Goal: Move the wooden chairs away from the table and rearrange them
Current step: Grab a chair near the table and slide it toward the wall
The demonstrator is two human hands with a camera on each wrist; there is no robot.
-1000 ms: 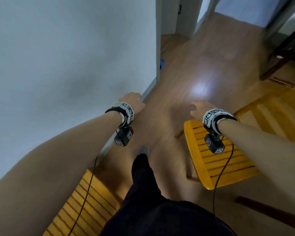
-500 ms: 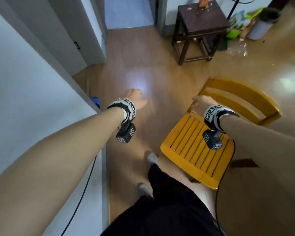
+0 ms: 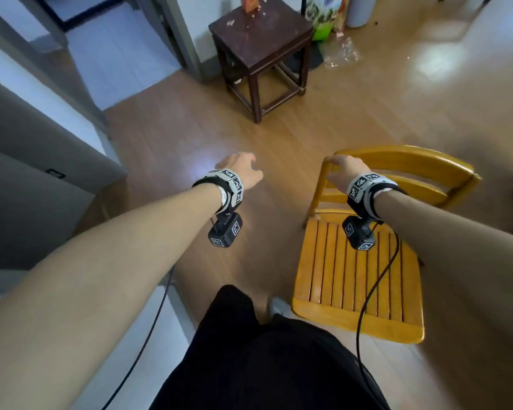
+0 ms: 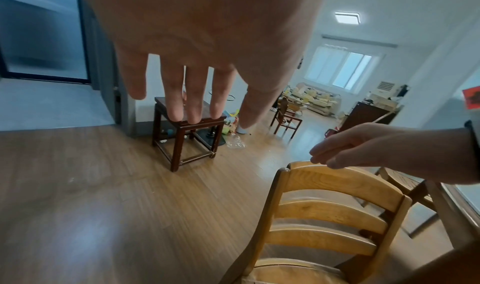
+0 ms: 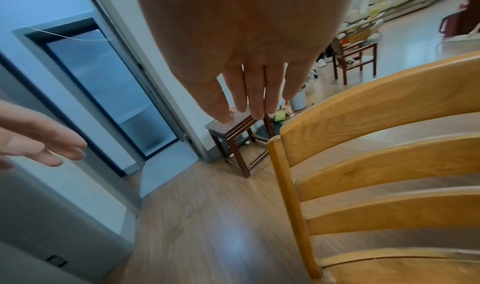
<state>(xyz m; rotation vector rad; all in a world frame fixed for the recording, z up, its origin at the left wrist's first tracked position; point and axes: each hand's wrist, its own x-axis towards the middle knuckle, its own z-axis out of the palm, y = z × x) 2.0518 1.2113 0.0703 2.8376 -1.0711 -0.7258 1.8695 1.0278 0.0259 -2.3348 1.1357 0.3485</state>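
Both bare arms reach forward, a banded wrist on each. The left hand [image 3: 241, 170] hangs in the air toward eleven o'clock, fingers [image 4: 179, 95] straight and slightly spread (holding nothing). The right hand [image 3: 346, 170], toward one o'clock, has fingers [image 5: 255, 91] extended, close together.

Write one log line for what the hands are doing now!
left hand: open, free | right hand: open, at top rail of yellow wooden chair | chair: upright on floor

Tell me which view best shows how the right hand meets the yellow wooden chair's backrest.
The left wrist view: it shows the right hand from the side, fingertips at the top rail of the yellow wooden chair. The head view shows only the hand's back over that corner. The right wrist view shows straight fingers beside the rail, contact unclear.
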